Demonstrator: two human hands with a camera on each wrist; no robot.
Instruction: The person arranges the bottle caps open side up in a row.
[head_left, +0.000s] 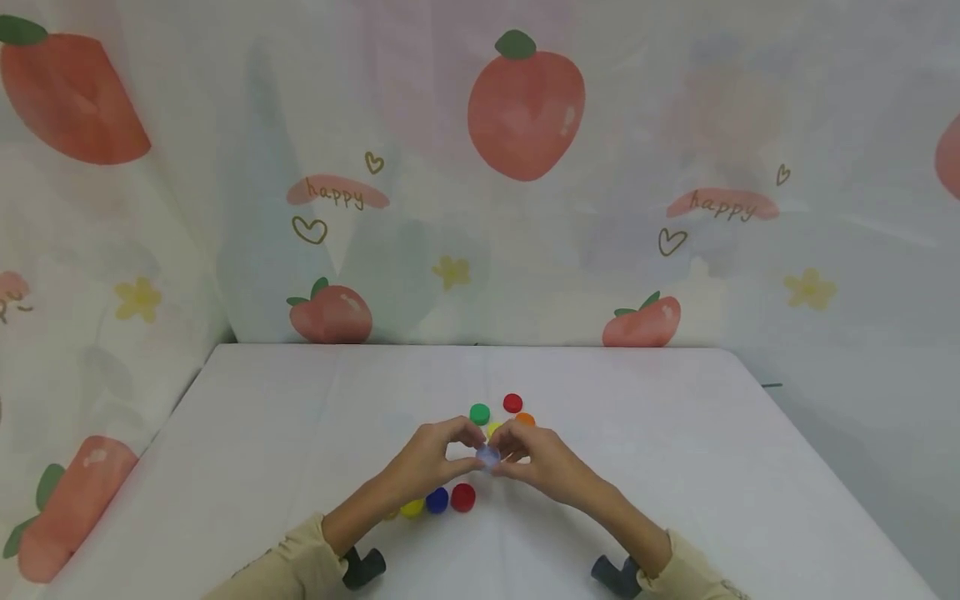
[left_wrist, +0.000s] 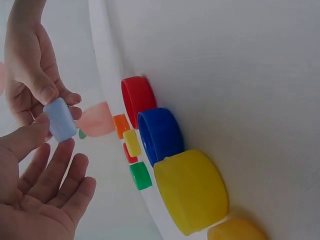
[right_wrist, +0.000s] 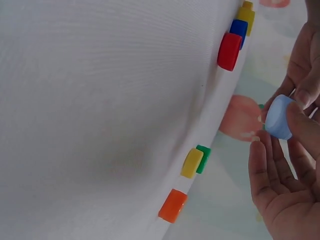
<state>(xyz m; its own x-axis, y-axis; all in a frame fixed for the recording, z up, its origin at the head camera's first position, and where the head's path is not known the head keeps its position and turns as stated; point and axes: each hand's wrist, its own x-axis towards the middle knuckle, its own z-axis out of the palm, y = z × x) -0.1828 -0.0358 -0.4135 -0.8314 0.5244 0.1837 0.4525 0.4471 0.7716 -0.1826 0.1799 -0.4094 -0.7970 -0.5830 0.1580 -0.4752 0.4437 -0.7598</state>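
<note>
White table (head_left: 675, 433). Left hand (head_left: 433, 454), right hand (head_left: 546, 458): thumbs nearly meeting fingertips, other fingers loose. Near-left caps (head_left: 437, 500), far caps (head_left: 479, 414): gap between probably leaves hands room. Pale cap (head_left: 487, 457) raised in gap, pinched by both from opposite sides, likely for steadiness.

L hand (head_left: 422, 458) + R hand (head_left: 549, 462) pinch lt-blue cap (head_left: 487, 456), prob

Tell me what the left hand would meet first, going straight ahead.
Likely the right hand, just across the pale blue cap that the left hand pinches too; exact depth is unclear.
</note>
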